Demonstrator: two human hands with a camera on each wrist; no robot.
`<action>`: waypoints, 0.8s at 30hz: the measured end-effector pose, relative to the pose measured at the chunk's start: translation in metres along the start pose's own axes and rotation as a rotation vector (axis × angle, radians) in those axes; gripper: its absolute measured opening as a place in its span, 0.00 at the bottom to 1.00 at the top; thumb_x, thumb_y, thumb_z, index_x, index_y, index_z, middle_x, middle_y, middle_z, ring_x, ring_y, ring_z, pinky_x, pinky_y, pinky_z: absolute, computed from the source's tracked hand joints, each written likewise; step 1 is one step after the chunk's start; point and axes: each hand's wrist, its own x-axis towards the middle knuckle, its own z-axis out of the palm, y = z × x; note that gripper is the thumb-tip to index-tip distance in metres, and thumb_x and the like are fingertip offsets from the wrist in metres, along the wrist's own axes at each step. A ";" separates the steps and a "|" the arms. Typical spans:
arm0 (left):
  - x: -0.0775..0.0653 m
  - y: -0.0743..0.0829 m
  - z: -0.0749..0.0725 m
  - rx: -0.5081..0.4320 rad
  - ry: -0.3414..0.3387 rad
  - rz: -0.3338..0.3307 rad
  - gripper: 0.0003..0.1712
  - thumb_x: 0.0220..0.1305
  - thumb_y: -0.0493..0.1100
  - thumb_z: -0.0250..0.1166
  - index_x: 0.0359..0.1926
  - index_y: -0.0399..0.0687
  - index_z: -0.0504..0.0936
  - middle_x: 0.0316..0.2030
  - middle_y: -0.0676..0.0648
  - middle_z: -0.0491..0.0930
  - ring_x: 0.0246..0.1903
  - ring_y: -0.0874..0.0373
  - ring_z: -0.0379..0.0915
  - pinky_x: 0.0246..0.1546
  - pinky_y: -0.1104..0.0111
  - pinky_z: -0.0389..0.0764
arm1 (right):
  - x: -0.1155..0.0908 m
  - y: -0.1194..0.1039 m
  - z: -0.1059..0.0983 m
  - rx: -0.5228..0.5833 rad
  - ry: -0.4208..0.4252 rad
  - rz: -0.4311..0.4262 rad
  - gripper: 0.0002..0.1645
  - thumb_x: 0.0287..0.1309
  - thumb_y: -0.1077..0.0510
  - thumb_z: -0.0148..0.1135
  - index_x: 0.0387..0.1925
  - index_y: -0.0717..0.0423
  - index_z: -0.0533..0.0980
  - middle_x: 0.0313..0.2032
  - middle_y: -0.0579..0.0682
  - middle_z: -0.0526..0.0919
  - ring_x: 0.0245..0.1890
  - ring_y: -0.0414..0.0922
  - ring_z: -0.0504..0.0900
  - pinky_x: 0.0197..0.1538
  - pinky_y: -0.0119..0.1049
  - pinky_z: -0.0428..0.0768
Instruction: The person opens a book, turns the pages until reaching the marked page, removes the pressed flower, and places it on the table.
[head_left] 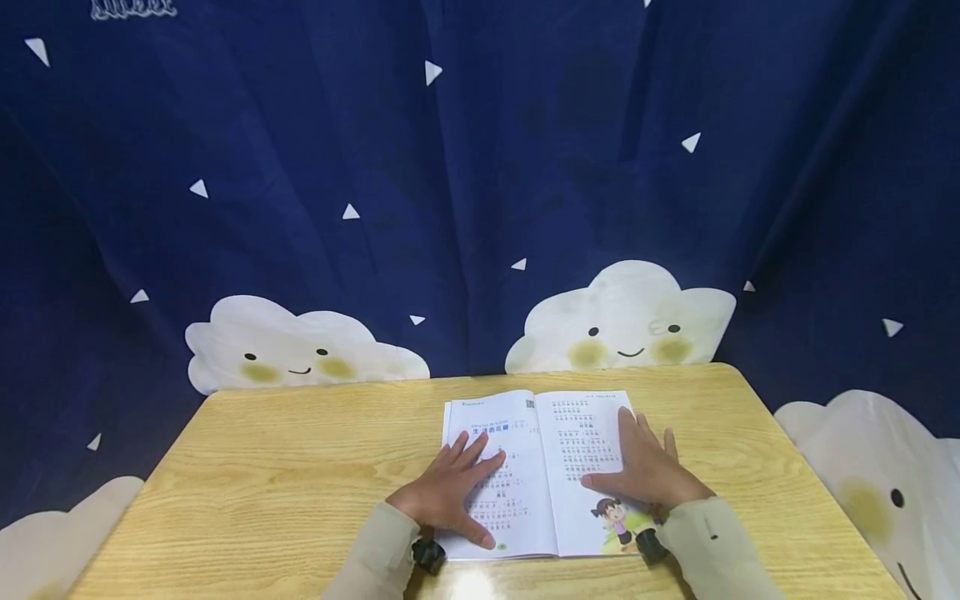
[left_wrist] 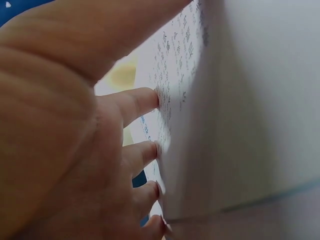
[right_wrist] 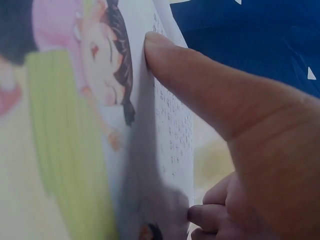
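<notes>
One left hand [head_left: 446, 493] and one right hand [head_left: 651, 472], each grip wide and spread, rest on opposite halves of the open illustrated Chinese-text book [head_left: 528, 475], lower centre of the head frame, on the wood-grain surface [head_left: 300, 467].

A home-like reading corner was suggested by a wood-grain worktop [head_left: 300, 467], an open illustrated book [head_left: 547, 467] and a cloud-printed blue cloth [head_left: 480, 183].

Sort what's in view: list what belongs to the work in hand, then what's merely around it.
In the work:
- open book
- left hand, fingers spread on the left page
- right hand, on the right page

Merely around:
- wooden table, under the book
- dark blue cloth, behind the table
</notes>
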 end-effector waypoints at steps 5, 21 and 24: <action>0.000 0.000 0.000 0.005 0.000 -0.005 0.67 0.35 0.70 0.75 0.75 0.61 0.53 0.76 0.47 0.38 0.74 0.44 0.26 0.70 0.45 0.36 | 0.000 0.000 -0.001 -0.011 0.002 0.003 0.85 0.27 0.20 0.70 0.72 0.71 0.44 0.72 0.70 0.47 0.72 0.67 0.41 0.65 0.68 0.31; 0.000 -0.001 0.000 -0.004 0.004 0.003 0.67 0.35 0.70 0.76 0.75 0.60 0.53 0.76 0.46 0.38 0.74 0.43 0.26 0.70 0.45 0.36 | 0.002 -0.001 0.001 0.010 0.001 0.015 0.86 0.25 0.21 0.71 0.72 0.70 0.43 0.72 0.69 0.46 0.72 0.65 0.41 0.66 0.67 0.30; 0.000 -0.001 0.000 -0.001 0.007 0.008 0.67 0.35 0.70 0.75 0.75 0.60 0.53 0.76 0.46 0.38 0.74 0.43 0.26 0.69 0.45 0.36 | 0.002 0.000 0.002 0.007 0.006 0.010 0.86 0.25 0.21 0.71 0.72 0.71 0.43 0.72 0.69 0.46 0.72 0.65 0.41 0.65 0.68 0.30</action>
